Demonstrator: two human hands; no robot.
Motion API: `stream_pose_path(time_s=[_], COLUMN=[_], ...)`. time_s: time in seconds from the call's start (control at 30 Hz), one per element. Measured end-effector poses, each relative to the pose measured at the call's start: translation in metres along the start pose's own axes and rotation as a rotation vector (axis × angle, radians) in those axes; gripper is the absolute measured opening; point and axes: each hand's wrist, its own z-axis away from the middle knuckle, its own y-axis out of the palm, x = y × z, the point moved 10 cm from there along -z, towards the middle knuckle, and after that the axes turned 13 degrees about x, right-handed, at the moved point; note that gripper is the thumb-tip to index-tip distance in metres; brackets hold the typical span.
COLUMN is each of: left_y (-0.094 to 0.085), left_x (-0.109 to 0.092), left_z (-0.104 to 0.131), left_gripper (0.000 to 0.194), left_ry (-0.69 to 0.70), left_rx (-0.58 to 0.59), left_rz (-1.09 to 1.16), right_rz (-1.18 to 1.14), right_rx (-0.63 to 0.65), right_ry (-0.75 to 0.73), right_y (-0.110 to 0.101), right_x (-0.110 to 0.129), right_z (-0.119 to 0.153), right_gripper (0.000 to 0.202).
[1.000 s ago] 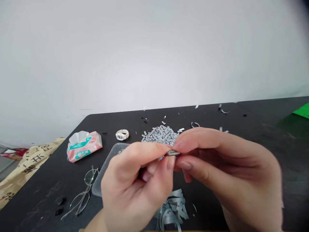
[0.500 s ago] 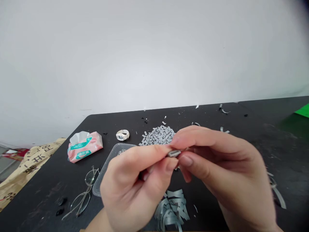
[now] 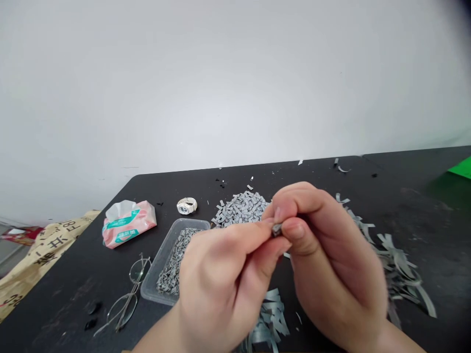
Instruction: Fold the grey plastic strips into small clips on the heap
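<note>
A small dark grey piece (image 3: 276, 229) is pinched between both hands above the middle of the table; its exact kind is hard to make out. My left hand (image 3: 224, 279) is closed, with thumb and forefinger on the piece from the left. From the right, my right hand (image 3: 331, 264) grips it with thumb and fingertips. Behind the hands lies a pile of small light grey pieces (image 3: 241, 208). A clear plastic container (image 3: 156, 274) holding many small grey metal-looking pieces is partly covered by my left hand. Below the hands lie grey flat strips (image 3: 270, 318).
More curled grey strips (image 3: 405, 274) lie at the right on the black table (image 3: 294, 179). To the left are a tissue pack (image 3: 128, 223), a white watch (image 3: 187, 206) and eyeglasses (image 3: 128, 299). A green object (image 3: 461, 168) sits at the far right edge.
Both hands have turned and moved slightly, the left one to the right, bringing more of the container into view. The small piece, still pinched, now shows less of its length.
</note>
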Motion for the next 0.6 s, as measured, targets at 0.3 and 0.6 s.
stream_pose_path(time_s=[0.3, 0.6], left_y=[0.004, -0.017], left_x=[0.004, -0.003], left_z=[-0.005, -0.002], left_gripper=[0.004, 0.003], left_ry=[-0.032, 0.009], left_rx=[0.03, -0.012], left_rz=[0.104, -0.034], right_rz=[-0.23, -0.545], right_rx=[0.05, 0.148], right_ry=[0.105, -0.032], right_y=[0.003, 0.008], right_x=[-0.021, -0.019], right_z=[-0.002, -0.013], right_gripper=[0.018, 0.018])
